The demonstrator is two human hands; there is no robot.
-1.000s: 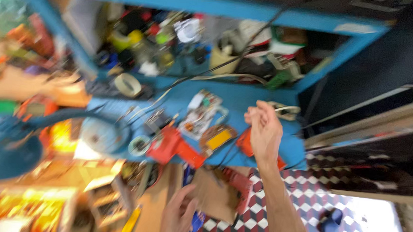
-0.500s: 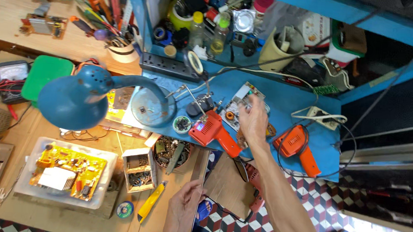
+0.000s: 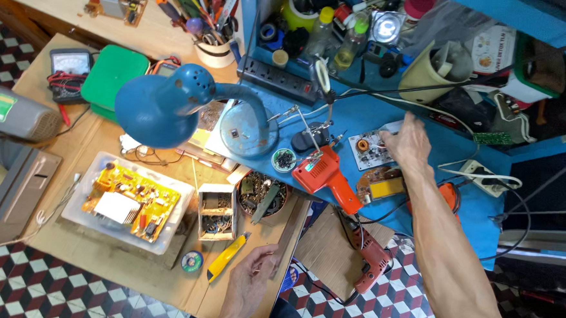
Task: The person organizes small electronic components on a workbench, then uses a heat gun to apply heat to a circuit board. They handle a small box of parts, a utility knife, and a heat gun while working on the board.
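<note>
My right hand (image 3: 408, 143) reaches out to the right of centre, palm down, fingers spread and resting on a white circuit board (image 3: 370, 149) that lies on the blue bench (image 3: 467, 207). I cannot tell whether the fingers actually pinch the board or only press on it. Just below that board lies a second board with a yellow part (image 3: 381, 184), and touching its left edge is the orange soldering gun (image 3: 324, 176), its handle slanting toward the lower right.

My left hand (image 3: 251, 282) sits at the bottom centre, loosely curled on the edge of the wooden table (image 3: 46, 243), holding nothing. Just left of it lies a yellow cutter (image 3: 227, 257), and beside that a small green solder reel (image 3: 192, 262).

Left of centre a blue desk lamp (image 3: 159, 110) hangs its shade over the table. Under it, at lower left, a clear tray (image 3: 77, 209) holds a yellow circuit board (image 3: 126, 199). A small open box of parts (image 3: 216, 210) and a round tin of scrap (image 3: 263, 193) stand between the tray and the gun. A red drill (image 3: 369, 254) lies on a board at lower centre right. A green box (image 3: 113, 76) and a meter (image 3: 70, 64) sit in the upper left.
</note>
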